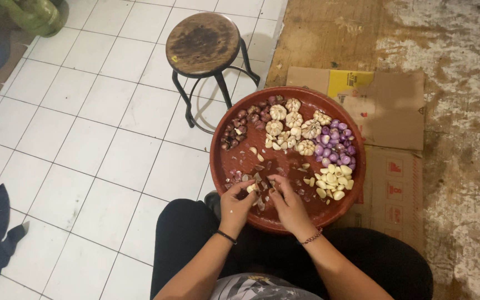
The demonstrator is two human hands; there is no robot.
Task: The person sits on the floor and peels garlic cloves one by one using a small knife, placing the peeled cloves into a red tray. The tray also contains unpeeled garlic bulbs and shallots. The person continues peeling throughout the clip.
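Lower centre of frame: our left hand (236, 204) pinches a garlic clove (250, 188), our right hand (287, 201) closes on its skin, both over the red tray (234, 161)'s near edge. Risk, we judge: the clove slipping into loose peels (259, 175), or the lap-propped tray tipping.

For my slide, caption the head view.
Both hands, left hand and right hand, work a garlic clove over a red tray.
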